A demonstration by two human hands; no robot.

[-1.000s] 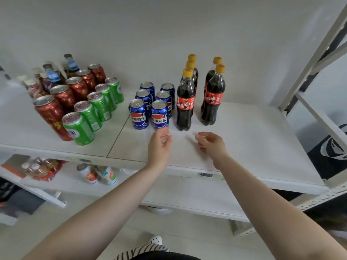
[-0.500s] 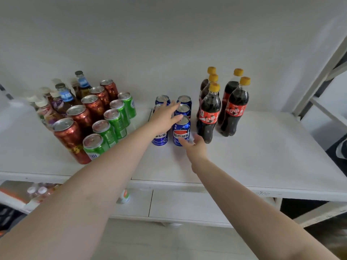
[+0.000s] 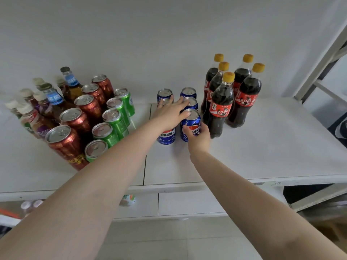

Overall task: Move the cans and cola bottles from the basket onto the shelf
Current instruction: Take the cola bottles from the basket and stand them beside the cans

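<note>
A person reaches both bare arms over a white shelf (image 3: pixel 262 147) stocked with drinks. The left hand (image 3: pixel 171 114) lies flat and spread over the tops of the blue cola cans (image 3: pixel 189 104), which stand in two short rows near the middle of the shelf. The right hand (image 3: pixel 198 136) cups the side of the front blue can (image 3: pixel 190 121) from the shelf's front edge, fingers partly curled around it. Just beside the blue cans, toward the shelf's right end, five cola bottles (image 3: pixel 219 107) with yellow caps stand upright in a tight cluster. Red cans (image 3: pixel 64 141) and green cans (image 3: pixel 105 131) fill the left part. The basket is not in view. This looks like straightening the rows; it would go best with a gentle push along the shelf, keeping the front can upright and clear of the nearest bottle.
</note>
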